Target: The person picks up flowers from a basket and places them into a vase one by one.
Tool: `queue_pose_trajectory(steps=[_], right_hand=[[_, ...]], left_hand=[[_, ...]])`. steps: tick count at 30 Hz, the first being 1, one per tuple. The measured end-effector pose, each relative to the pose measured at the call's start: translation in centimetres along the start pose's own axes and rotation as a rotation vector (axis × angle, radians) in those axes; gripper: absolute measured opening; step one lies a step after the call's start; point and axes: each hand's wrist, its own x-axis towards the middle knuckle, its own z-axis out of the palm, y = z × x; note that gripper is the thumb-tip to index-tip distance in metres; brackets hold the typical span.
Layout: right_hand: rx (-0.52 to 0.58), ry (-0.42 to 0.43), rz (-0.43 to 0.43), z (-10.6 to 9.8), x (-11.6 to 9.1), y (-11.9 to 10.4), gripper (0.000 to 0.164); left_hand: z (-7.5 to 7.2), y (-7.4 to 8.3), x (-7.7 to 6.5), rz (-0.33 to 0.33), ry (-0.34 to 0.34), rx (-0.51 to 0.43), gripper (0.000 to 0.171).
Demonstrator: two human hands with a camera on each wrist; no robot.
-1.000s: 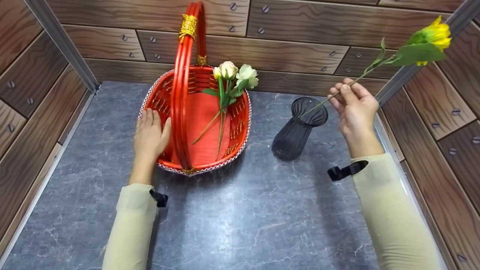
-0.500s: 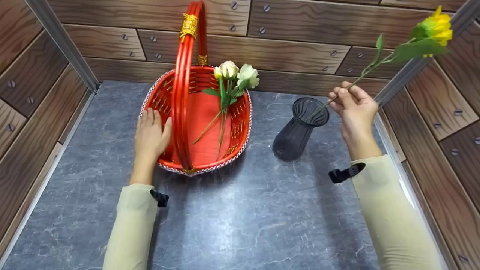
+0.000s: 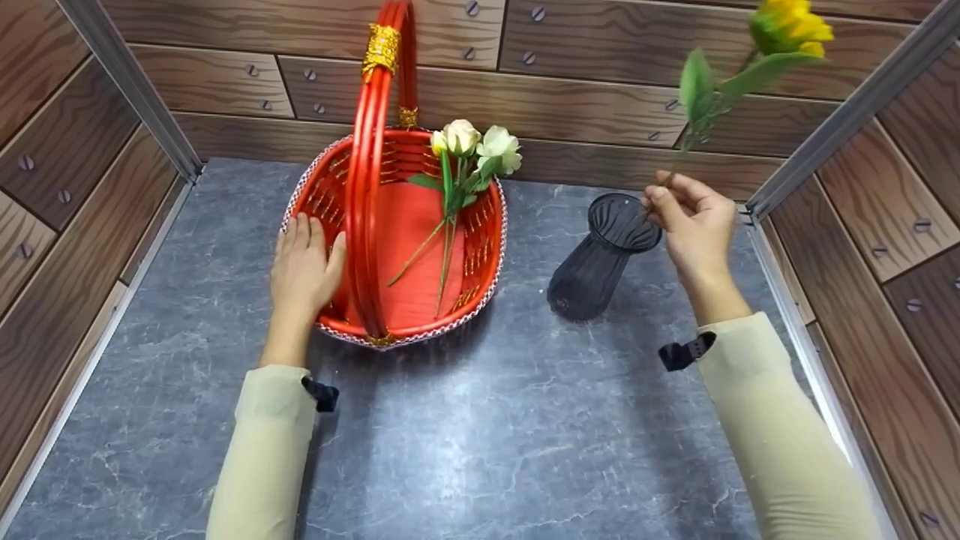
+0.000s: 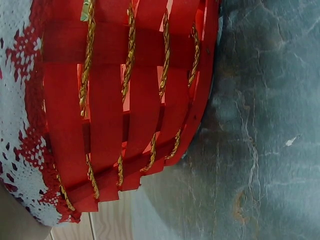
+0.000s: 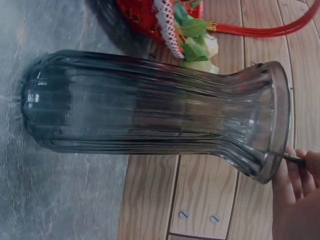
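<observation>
In my right hand (image 3: pixel 697 232), thumb and fingertips pinch the thin stem of a yellow flower (image 3: pixel 791 30) with green leaves. The blossom, a little blurred, stands high at the upper right. Just left of that hand is a dark, clear ribbed glass vase (image 3: pixel 589 281), upright. In the right wrist view the stem (image 5: pixel 295 159) reaches the vase's flared rim; how far it goes inside is hard to see. My left hand (image 3: pixel 304 262) rests over the left rim of a red woven basket (image 3: pixel 405 214), fingers straight. The left wrist view mostly shows the basket's side (image 4: pixel 107 100).
A cream rose (image 3: pixel 461 139) and a white flower (image 3: pixel 499 148) lean on the basket's right rim, stems inside. The tall red handle (image 3: pixel 364 172) arches over the basket. Wood-patterned walls (image 3: pixel 592 97) enclose the grey marbled tabletop (image 3: pixel 480 450).
My right hand has shifted left, closer to the vase mouth. The yellow flower has swung left and up, its stem more upright. The left hand stays on the basket.
</observation>
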Motion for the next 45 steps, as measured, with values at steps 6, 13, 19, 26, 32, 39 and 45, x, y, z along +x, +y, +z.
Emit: queue_pose_trajectory(steps=[6, 13, 19, 26, 32, 39, 45], right_hand=[[-0.2, -0.038, -0.081, 0.5, -0.5, 0.0, 0.019], [-0.532, -0.075, -0.265, 0.5, -0.6, 0.7, 0.023], [-0.64, -0.128, -0.33, 0.9, -0.7, 0.7, 0.016], [-0.766, -0.211, -0.353, 1.1, -0.8, 0.7, 0.016], [-0.826, -0.254, -0.378, 1.3, -0.7, 0.8, 0.016], [-0.909, -0.302, -0.403, 1.5, -0.6, 0.6, 0.014], [-0.997, -0.357, -0.378, 1.7, -0.6, 0.2, 0.014]], left_hand=[[0.1, 0.1, 0.1, -0.002, 0.0, 0.0, 0.076], [0.1, 0.1, 0.1, -0.004, 0.012, 0.001, 0.072], [0.1, 0.1, 0.0, 0.006, 0.029, 0.0, 0.072], [0.1, 0.1, -0.1, -0.002, 0.018, -0.002, 0.073], [0.0, 0.0, 0.0, -0.009, 0.005, 0.001, 0.072], [0.0, 0.0, 0.1, -0.011, 0.005, 0.008, 0.072], [0.0, 0.0, 0.0, -0.006, 0.008, 0.0, 0.073]])
